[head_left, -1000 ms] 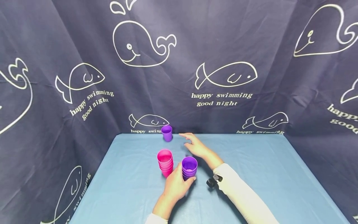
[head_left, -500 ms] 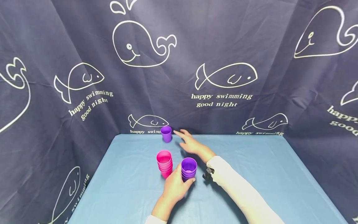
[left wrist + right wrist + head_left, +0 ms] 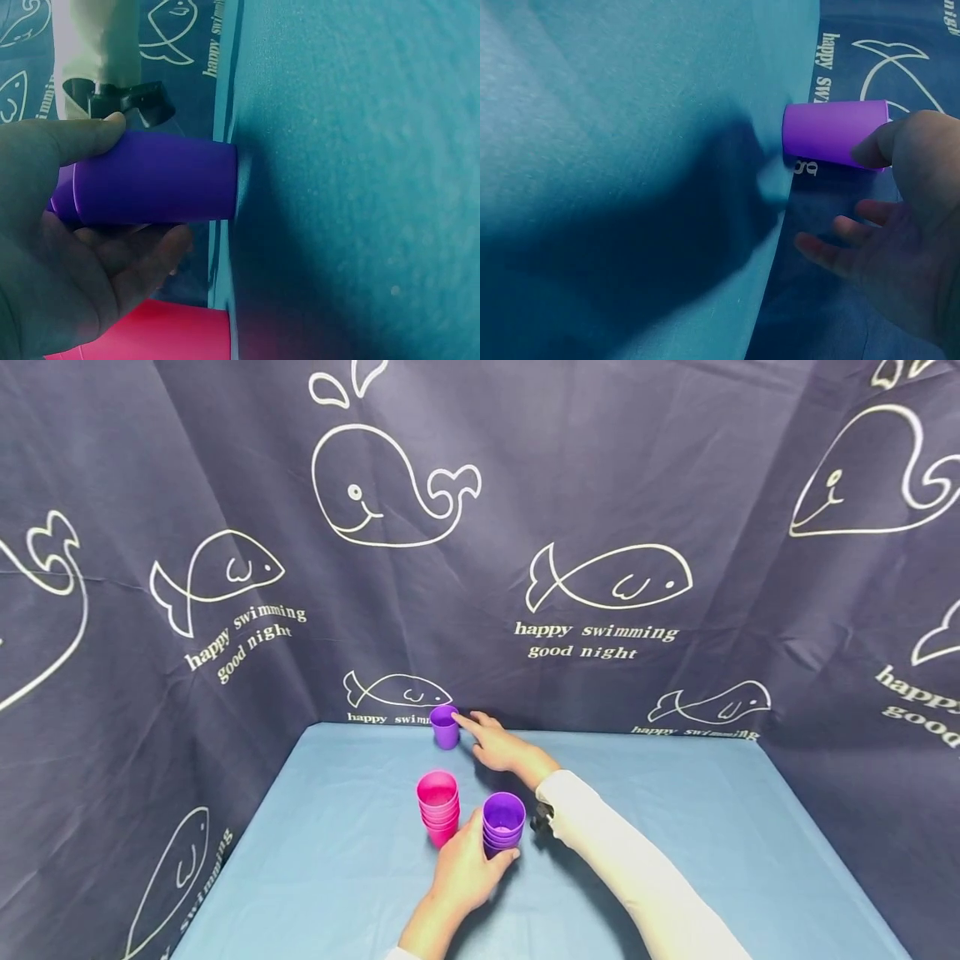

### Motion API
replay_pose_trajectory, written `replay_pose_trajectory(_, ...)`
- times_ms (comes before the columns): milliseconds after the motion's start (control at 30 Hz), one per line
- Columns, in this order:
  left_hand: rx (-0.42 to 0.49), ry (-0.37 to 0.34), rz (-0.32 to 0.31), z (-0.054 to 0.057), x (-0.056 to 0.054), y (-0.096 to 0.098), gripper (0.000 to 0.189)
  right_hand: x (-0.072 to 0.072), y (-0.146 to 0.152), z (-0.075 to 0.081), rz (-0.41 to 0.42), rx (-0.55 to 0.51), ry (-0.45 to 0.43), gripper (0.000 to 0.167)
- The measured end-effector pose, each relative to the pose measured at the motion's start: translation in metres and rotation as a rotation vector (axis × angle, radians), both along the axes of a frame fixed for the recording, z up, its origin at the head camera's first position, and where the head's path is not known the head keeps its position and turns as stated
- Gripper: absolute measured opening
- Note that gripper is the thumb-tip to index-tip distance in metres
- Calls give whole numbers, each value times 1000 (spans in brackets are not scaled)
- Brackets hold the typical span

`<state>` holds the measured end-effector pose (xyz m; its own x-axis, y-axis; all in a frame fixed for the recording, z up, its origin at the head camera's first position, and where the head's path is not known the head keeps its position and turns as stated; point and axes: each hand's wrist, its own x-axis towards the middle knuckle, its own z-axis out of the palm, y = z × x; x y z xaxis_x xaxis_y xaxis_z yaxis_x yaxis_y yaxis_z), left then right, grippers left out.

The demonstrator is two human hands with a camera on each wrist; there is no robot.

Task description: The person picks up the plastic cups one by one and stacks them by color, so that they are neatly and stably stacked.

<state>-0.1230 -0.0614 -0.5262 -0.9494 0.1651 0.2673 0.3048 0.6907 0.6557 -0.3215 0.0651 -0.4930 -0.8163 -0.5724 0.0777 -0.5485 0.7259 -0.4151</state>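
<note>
My left hand (image 3: 467,865) grips a stack of nested purple cups (image 3: 502,828), thumb on one side and fingers on the other. In the left wrist view the stack's lower end meets the table. Just left of it stands a stack of nested pink cups (image 3: 438,810), close to the left hand's fingers. A single purple cup (image 3: 446,729) stands upright near the table's far edge. My right hand (image 3: 497,747) reaches to that cup's right side with fingers spread. In the right wrist view one digit overlaps the single purple cup (image 3: 832,131); contact is unclear.
A blue cloth covers the table (image 3: 675,843). Dark curtains (image 3: 600,460) printed with whales and fish rise behind it and at both sides. A small black device (image 3: 542,817) sits at the right wrist, beside the purple stack.
My right hand has moved left, from apart from the single purple cup to its rim in the head view. The left hand keeps its grip on the purple stack. The head view has shifted slightly.
</note>
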Motion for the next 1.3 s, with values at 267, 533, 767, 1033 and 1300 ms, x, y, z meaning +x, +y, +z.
replay_pose_trajectory(267,2,-10,2,1,2,1,62,-13,0,-16,25,-47,66,67)
replay_pose_trajectory(533,-10,17,0,3,4,2,62,-13,-8,-12,6,-93,187,29)
replay_pose_trajectory(767,-26,5,-8,1,5,3,64,-8,-8,-13,-5,-159,187,6)
replay_pose_trajectory(1033,-26,38,2,1,5,3,61,6,-7,-11,-37,-321,200,9)
replay_pose_trajectory(1300,-39,14,14,0,2,2,59,15,0,-11,-49,-517,123,22)
